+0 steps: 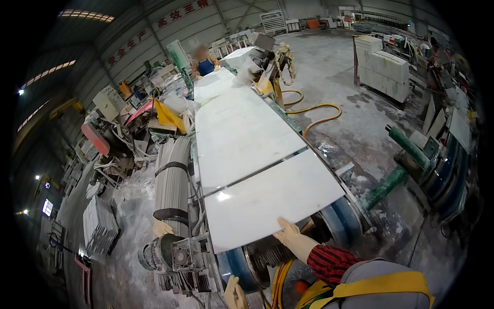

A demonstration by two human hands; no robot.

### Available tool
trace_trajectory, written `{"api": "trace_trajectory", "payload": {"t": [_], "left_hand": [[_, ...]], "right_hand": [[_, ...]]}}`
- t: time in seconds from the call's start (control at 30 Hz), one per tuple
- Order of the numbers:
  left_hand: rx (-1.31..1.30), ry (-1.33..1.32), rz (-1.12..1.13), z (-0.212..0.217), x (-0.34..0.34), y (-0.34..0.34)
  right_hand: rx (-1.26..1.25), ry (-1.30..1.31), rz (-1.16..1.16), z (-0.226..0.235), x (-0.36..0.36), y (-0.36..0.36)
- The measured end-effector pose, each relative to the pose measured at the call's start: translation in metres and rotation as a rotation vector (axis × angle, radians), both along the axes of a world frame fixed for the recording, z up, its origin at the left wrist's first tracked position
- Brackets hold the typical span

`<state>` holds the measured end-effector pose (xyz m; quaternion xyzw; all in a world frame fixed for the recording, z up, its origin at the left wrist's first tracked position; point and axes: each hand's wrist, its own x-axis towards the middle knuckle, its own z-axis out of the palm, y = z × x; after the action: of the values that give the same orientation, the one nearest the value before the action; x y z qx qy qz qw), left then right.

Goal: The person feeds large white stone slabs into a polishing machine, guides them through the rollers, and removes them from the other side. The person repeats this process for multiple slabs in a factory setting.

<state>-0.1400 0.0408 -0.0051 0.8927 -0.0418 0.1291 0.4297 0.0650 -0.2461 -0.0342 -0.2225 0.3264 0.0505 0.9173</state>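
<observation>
A glossy white stone slab [272, 201] lies flat on a roller conveyor in front of me. At its near edge my right hand [290, 234], in a cream glove, grips the slab, fingertips over the top surface. My left hand [235, 293], gloved alike, is low in the picture beside the blue roller end [237, 269]; its fingers look stretched and nothing shows in them. Its wrist is out of the picture. Beyond a dark narrow gap, a longer white slab [244, 136] continues up the line.
Left of the conveyor are an electric motor [167, 253], banded grey strips [172, 177] and a loose cream glove [161, 227]. A co-worker [205, 63] stands at the far end. A yellow hose [324, 106] curls along the right floor, and green rollers [383, 186] jut near me.
</observation>
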Motion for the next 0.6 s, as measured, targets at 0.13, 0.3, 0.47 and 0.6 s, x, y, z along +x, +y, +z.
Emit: {"api": "trace_trajectory", "payload": {"t": [0.13, 0.3, 0.47, 0.6], "left_hand": [[-0.254, 0.094, 0.006, 0.042, 0.040, -0.033], [0.173, -0.054, -0.251, 0.029, 0.124, -0.057], [0.681, -0.309, -0.382, 0.035, 0.194, -0.081], [0.538, 0.461, -0.438, 0.074, 0.255, -0.114]], "right_hand": [[0.036, -0.002, 0.052, -0.025, -0.071, -0.012], [-0.027, 0.040, 0.352, 0.002, -0.194, -0.060], [0.269, 0.228, 0.304, -0.017, -0.243, -0.077], [0.476, 0.211, 0.154, -0.103, -0.250, -0.088]]}}
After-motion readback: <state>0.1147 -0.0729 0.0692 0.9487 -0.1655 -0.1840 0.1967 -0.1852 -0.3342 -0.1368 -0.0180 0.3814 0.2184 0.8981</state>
